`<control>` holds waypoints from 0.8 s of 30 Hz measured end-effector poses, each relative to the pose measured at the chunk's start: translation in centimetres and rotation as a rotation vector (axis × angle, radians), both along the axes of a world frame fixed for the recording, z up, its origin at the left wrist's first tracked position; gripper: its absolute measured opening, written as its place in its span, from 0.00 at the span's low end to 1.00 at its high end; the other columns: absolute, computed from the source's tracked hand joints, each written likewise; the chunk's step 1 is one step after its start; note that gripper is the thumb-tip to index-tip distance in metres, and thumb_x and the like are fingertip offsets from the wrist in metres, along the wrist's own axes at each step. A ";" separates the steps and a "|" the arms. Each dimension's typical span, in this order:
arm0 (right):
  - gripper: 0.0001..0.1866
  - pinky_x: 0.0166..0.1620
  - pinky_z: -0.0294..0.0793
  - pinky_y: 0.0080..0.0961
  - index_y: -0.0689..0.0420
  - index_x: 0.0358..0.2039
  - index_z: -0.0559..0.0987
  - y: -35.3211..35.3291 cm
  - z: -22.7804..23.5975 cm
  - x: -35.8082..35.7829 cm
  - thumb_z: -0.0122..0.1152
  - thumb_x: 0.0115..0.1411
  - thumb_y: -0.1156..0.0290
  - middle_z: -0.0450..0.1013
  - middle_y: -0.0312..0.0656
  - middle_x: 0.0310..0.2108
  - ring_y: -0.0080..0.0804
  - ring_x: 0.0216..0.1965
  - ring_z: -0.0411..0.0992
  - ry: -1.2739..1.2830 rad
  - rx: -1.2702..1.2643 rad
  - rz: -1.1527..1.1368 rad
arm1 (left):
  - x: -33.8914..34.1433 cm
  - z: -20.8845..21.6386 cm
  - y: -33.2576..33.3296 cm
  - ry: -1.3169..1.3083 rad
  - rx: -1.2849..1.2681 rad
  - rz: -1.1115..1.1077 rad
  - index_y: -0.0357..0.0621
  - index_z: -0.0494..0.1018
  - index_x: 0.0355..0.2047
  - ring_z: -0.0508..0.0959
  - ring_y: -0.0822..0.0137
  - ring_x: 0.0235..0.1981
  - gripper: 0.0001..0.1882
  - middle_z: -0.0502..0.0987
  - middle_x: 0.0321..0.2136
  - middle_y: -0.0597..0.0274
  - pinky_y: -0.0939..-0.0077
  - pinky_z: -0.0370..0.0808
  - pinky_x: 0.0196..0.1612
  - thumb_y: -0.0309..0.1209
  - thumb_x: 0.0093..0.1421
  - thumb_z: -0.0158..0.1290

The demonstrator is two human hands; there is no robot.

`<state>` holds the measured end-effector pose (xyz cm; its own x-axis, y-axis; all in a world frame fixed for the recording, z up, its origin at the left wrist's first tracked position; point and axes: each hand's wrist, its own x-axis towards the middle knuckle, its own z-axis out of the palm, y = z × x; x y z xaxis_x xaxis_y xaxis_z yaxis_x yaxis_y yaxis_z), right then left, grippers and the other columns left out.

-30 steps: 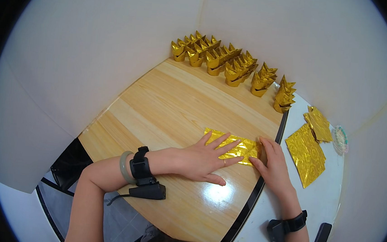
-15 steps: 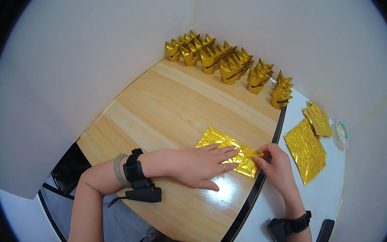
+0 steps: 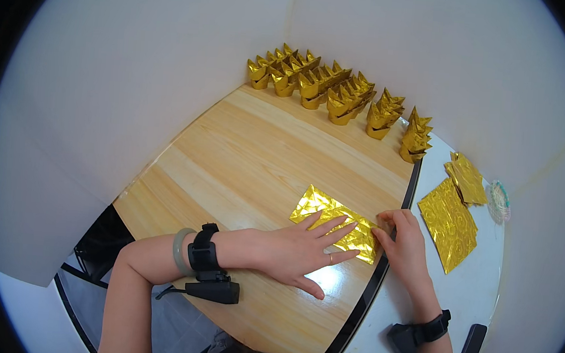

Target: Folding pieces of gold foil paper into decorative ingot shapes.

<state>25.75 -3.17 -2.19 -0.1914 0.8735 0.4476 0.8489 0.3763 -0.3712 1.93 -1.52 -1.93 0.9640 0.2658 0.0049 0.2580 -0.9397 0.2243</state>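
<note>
Well, fingers (image 3: 339, 234) touch gold foil (image 3: 365, 237) — cup-like gold shapes (image 3: 345, 106) beyond.

From where I stand, the gold paper (image 3: 327, 205) is a glossy, creased rectangle, longer than it is wide. It lies largely flat on the wooden table (image 3: 245, 147), just beside the table's dark right edge. Its length runs slantwise, right end nearer the table's front. Its middle is partly hidden.
</note>
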 end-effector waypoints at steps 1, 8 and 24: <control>0.10 0.33 0.72 0.26 0.62 0.35 0.76 0.0 0.1 -0.1 0.64 0.51 0.76 0.70 0.44 0.27 0.37 0.30 0.73 0.000 0.000 0.001 | 0.0 -0.1 0.0 0.000 0.000 0.001 0.44 0.46 0.65 0.39 0.39 0.67 0.46 0.40 0.64 0.33 0.42 0.45 0.63 0.59 0.57 0.46; 0.12 0.34 0.73 0.25 0.62 0.34 0.75 0.3 1.7 0.1 0.66 0.49 0.75 0.71 0.44 0.29 0.32 0.29 0.72 0.235 -0.491 -0.064 | 0.0 -0.2 -0.1 0.040 -0.018 0.016 0.45 0.45 0.65 0.38 0.40 0.67 0.47 0.40 0.64 0.34 0.41 0.44 0.63 0.60 0.56 0.47; 0.09 0.34 0.73 0.18 0.63 0.36 0.75 0.7 0.5 0.8 0.61 0.53 0.81 0.76 0.39 0.25 0.21 0.28 0.73 0.537 -0.483 -0.037 | 0.0 -0.1 -0.1 0.026 -0.018 0.012 0.45 0.45 0.65 0.39 0.39 0.66 0.47 0.40 0.64 0.33 0.39 0.45 0.62 0.60 0.56 0.47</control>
